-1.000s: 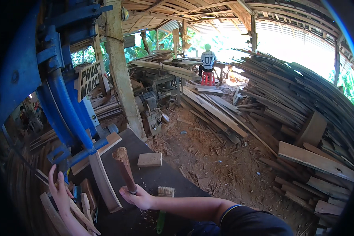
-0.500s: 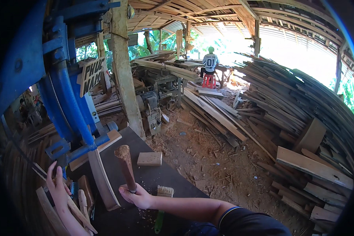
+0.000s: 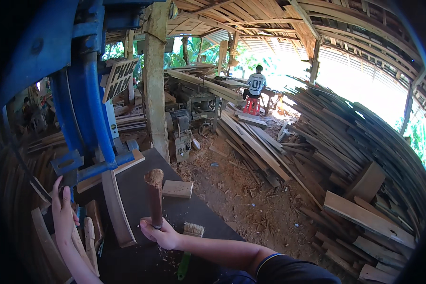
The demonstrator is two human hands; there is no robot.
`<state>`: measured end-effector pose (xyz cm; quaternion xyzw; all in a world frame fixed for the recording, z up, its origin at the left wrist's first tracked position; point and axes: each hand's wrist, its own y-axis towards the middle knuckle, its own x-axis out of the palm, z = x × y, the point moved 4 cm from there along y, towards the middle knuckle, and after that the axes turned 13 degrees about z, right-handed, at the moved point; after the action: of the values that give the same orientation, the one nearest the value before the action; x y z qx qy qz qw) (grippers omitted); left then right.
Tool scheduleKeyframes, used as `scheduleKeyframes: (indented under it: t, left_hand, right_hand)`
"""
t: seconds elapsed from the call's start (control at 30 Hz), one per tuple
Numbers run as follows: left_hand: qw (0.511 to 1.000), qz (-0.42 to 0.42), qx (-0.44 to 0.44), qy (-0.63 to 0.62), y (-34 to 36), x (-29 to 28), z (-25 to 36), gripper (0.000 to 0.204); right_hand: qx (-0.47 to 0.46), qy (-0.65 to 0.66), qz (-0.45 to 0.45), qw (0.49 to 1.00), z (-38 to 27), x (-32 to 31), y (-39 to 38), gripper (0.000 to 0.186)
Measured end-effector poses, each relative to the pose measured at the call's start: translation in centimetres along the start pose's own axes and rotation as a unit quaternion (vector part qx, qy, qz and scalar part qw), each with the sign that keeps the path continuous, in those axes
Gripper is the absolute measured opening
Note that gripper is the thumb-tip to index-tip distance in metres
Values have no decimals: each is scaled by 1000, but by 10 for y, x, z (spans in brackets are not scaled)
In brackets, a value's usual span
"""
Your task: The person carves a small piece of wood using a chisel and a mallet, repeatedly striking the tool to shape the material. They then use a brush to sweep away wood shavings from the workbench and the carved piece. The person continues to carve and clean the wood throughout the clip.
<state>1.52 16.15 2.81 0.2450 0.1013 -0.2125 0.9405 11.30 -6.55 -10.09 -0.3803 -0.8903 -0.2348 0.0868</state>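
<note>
My right hand grips the lower end of a round reddish-brown wooden piece, which stands upright on the dark machine table. My left hand reaches up at the left, fingers apart, touching the lower blue guard of a big blue band saw. A curved wooden plank lies on the table between my hands. Flat wooden offcuts stand beside my left forearm.
A small wooden block and a green-handled brush lie on the table. A thick wooden post stands behind it. Stacked planks fill the right side. A person in a white shirt sits far back on a red stool.
My right hand has kept its grip on the upright wooden piece, shifting slightly. My left hand has risen toward the saw's blue guard.
</note>
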Motion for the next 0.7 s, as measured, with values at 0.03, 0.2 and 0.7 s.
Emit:
scheduleKeyframes:
  t: [0.03, 0.2, 0.7]
  left_hand:
    - [1000, -5, -4, -15, -2, 2, 1, 58]
    - [999, -34, -8, -7, -1, 6, -3, 60]
    - [986, -86, -52, 129, -15, -8, 23, 60]
  right_hand:
    - [-5, 3, -4, 1000, 0, 0, 1, 40]
    - [-19, 1, -11, 1000, -1, -2, 2, 43]
    - [-15, -75, 19, 997, -7, -1, 2, 35]
